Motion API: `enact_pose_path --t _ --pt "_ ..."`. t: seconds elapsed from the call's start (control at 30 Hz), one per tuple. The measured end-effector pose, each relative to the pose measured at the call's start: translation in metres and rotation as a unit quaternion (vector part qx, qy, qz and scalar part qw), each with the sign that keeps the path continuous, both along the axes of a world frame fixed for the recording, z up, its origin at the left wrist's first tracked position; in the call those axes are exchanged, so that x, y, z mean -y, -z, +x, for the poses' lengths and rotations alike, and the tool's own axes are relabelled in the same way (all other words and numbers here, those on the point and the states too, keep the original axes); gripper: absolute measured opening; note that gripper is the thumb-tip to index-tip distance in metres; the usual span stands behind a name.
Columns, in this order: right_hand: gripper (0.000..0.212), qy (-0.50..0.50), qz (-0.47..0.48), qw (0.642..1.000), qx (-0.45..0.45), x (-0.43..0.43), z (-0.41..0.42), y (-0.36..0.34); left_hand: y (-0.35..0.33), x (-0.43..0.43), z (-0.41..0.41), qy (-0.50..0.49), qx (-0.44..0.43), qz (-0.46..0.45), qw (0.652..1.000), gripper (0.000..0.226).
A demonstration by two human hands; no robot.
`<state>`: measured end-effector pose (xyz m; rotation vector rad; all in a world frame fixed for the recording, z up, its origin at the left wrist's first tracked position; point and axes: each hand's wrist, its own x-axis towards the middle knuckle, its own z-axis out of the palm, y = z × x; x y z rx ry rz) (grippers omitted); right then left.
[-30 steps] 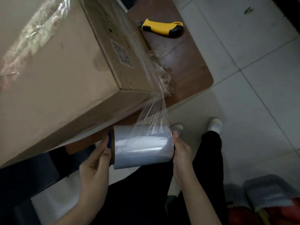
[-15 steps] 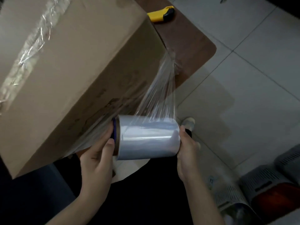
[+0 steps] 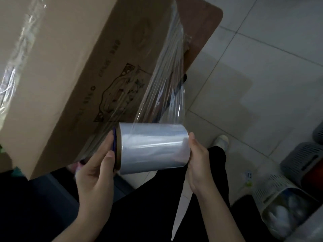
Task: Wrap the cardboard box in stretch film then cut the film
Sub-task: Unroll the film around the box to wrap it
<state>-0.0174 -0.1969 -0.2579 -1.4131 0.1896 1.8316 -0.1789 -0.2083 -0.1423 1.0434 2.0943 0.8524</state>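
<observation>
Clear film (image 3: pixel 164 88) stretched taut up and away from roll (image 3: pixel 153 147) to far corner of cardboard box (image 3: pixel 70 67). Roll held betw. both hands, long axis running L hand to R hand. L hand (image 3: pixel 97 165) cupped on its end cap, R hand (image 3: pixel 197 158) pressed flat on opp. end. Box up and left of L hand, nearer that one, overhanging brown table (image 3: pixel 201 23). Next pass prob. under box, L leading.

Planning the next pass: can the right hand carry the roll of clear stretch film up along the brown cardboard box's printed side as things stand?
Probably yes. The right hand and left hand cap the film roll at its ends, and taut film already runs to the cardboard box; nothing visible blocks that side.
</observation>
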Motion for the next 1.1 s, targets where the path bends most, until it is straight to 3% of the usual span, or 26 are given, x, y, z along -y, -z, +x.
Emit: enact_pose_path --t 0.13,0.33,0.4,0.73,1.1 --pt "0.053 0.012 0.021 1.0 -0.002 0.03 -0.031 0.0 -0.005 0.02 -0.029 0.034 0.035 0.014 0.999 0.037" --pt "0.055 0.058 0.018 0.998 -0.004 0.067 -0.076 -0.01 -0.005 0.048 -0.077 0.095 -0.024 -0.005 0.995 0.037" --pt "0.045 0.073 0.018 0.997 -0.009 0.082 -0.089 -0.009 -0.005 0.061 -0.089 0.109 -0.04 -0.002 0.993 0.036" --pt "0.042 0.09 0.018 0.996 -0.002 0.15 -0.132 -0.016 -0.008 0.125 -0.128 0.099 0.028 0.026 0.994 0.041" --pt "0.04 0.141 0.043 0.989 0.014 0.168 -0.226 -0.022 -0.011 0.118 -0.217 0.148 0.048 0.017 0.988 0.044"
